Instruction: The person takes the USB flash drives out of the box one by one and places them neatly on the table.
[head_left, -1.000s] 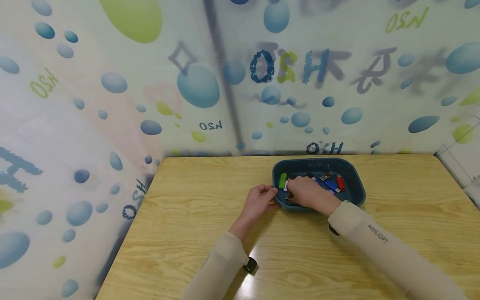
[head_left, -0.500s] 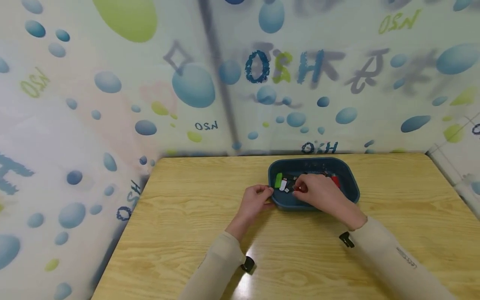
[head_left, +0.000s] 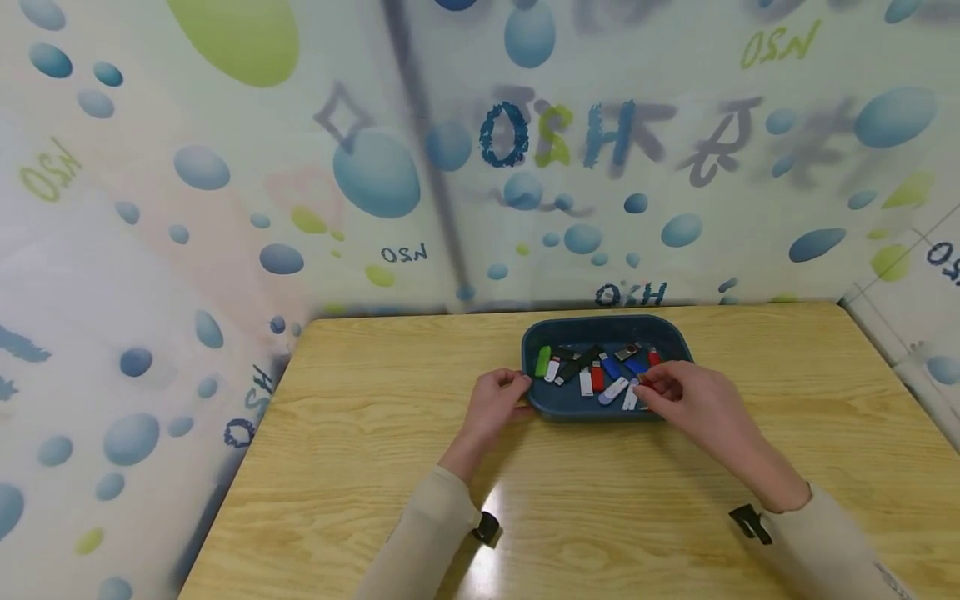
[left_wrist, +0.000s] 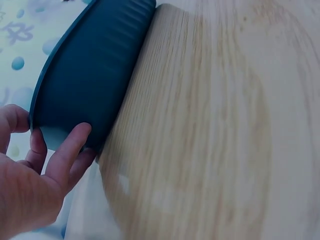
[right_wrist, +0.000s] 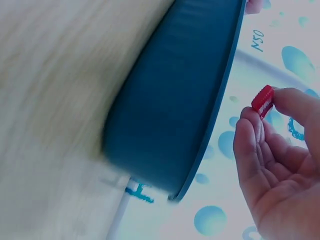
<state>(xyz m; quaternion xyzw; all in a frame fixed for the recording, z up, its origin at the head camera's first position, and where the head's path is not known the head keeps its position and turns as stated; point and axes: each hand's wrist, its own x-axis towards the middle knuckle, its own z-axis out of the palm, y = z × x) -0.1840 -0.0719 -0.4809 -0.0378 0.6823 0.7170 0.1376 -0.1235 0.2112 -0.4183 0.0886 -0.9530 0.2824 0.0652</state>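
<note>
A dark blue plastic tray [head_left: 600,415] sits near the table's back edge, with several USB sticks lying loose inside. My left hand [head_left: 489,407] holds its left end, thumb at the rim and fingers against the outer wall [left_wrist: 85,95]. Between thumb and fingertips my right hand [head_left: 701,404] pinches a small red ridged block [right_wrist: 263,101] with white lettering, above the tray's front right corner. Among the contents are a green stick [head_left: 543,362], a white stick [head_left: 587,383], a red and white stick [head_left: 597,377] and a blue stick [head_left: 635,367]. Part of the right end is hidden behind the right hand.
The wooden table [head_left: 360,433] spreads left and in front of the tray. Behind it rises a patterned wall sheet [head_left: 420,108] with blue and green drops, and another sheet hangs to the left. A black strap [head_left: 486,527] shows at the left wrist.
My right hand has come up out of the left part of the tray and moved right to its front right corner, pinching the red block. The left hand keeps its place at the rim.
</note>
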